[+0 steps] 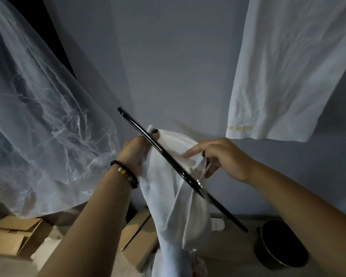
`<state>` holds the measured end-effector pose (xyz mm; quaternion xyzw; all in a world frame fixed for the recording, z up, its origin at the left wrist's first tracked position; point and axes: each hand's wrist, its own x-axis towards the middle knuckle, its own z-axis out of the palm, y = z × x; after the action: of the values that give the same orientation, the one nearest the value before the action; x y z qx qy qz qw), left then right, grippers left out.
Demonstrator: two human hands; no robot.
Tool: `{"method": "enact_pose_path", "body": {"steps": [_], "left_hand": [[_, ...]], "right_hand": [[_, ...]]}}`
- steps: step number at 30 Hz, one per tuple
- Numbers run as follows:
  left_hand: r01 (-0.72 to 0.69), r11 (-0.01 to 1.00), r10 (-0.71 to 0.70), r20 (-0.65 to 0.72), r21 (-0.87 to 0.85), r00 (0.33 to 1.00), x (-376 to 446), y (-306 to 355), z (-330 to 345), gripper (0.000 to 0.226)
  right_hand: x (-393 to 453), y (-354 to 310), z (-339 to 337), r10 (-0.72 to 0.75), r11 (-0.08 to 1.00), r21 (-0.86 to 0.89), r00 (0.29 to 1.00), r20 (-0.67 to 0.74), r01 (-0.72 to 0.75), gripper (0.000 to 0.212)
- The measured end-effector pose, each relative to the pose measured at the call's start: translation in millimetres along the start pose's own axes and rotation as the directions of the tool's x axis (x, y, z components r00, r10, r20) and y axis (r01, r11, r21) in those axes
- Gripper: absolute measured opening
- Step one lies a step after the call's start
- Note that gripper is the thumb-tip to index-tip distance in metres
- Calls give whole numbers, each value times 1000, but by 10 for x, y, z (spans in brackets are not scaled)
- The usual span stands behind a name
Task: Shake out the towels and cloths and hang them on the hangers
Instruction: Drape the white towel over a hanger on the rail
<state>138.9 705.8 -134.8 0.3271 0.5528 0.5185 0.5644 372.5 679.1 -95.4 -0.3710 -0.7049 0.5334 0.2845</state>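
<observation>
A black hanger (169, 156) runs slantwise from upper left to lower right in the middle of the head view. A white cloth (174, 206) with thin drawstrings is draped over it and hangs down. My left hand (134, 154), a bead bracelet on its wrist, grips the cloth and the hanger's upper part from the left. My right hand (222, 156) is on the right, forefinger stretched over the cloth, the other fingers pinching a white string close to the hanger's metal hook base.
A white towel with gold HOTEL lettering (284, 76) hangs at the upper right against the grey wall. A sheer plastic cover (38, 116) hangs at the left. Cardboard boxes (18, 236) lie on the floor below, and a dark round bin (280, 244) stands at the lower right.
</observation>
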Motion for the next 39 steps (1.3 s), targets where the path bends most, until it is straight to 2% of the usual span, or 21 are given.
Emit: {"method": "enact_pose_path", "body": {"steps": [3,5,7,9,10,12,13,15,17,19,21,23,24,26,27,28,30,32,33,36,39], "left_hand": [[78,993,-75,30,-89,997,40,-68,48,29],[103,988,-100,31,-113,994,58,-74,93,18],[131,986,-129,20,-107,991,91,-77,148,13],[159,980,-153,57,-119,987,97,-84,235,20],[168,979,-161,68,-116,985,140,-105,278,25],[192,978,-187,58,-86,981,137,-102,375,29],[199,978,-196,47,-61,980,117,-80,399,28],[198,980,-199,47,21,979,156,-68,402,23],[189,973,-198,54,131,979,150,-49,354,44],[158,971,-169,48,179,985,27,3,334,42],[84,967,-93,23,242,995,-57,-8,296,30],[-24,948,72,-140,317,988,-171,-133,237,31],[-90,930,185,-242,357,952,-279,-241,206,36],[-224,887,385,-378,404,842,-621,-487,214,23],[-268,865,439,-379,424,815,-802,-626,245,17],[-298,845,463,-328,444,823,-987,-759,298,15],[-299,828,410,-148,474,900,-1219,-1038,424,14],[-220,822,249,17,526,968,-1359,-1255,547,21],[-186,801,175,75,569,982,-1381,-1338,589,26],[-131,723,25,164,678,986,-1381,-1507,640,17],[-150,712,58,155,686,986,-1409,-1634,645,13]], "right_hand": [[-35,50,13,108,990,78,982,153,-121,43],[-114,106,34,80,995,-74,971,227,-65,55],[-197,129,66,81,950,-312,963,258,4,87],[-275,77,191,146,866,-500,968,205,-25,111],[-285,81,269,147,821,-570,978,149,-37,116],[-300,160,424,61,782,-622,997,40,-22,110],[-289,232,483,-2,808,-590,1000,-25,-14,99],[-252,374,518,-70,902,-430,972,-226,-36,61],[-204,451,483,-30,964,-250,899,-438,-89,25],[-165,472,444,-5,985,-144,824,-567,-93,14],[-141,481,447,-16,991,-111,785,-619,-68,17],[-103,512,474,2,993,-92,767,-642,-80,23],[-74,543,487,26,993,-69,756,-654,-93,25],[-6,632,504,103,993,28,726,-680,-115,27],[27,680,511,152,988,87,711,-687,-126,27],[59,719,519,193,981,135,697,-691,-138,26],[95,757,553,245,969,195,672,-699,-150,23],[90,783,601,293,954,255,652,-699,-156,23],[75,801,629,310,949,273,645,-698,-160,23],[-4,849,716,300,954,237,664,-685,-186,22],[-137,845,713,178,980,56,705,-686,-193,41]]}}
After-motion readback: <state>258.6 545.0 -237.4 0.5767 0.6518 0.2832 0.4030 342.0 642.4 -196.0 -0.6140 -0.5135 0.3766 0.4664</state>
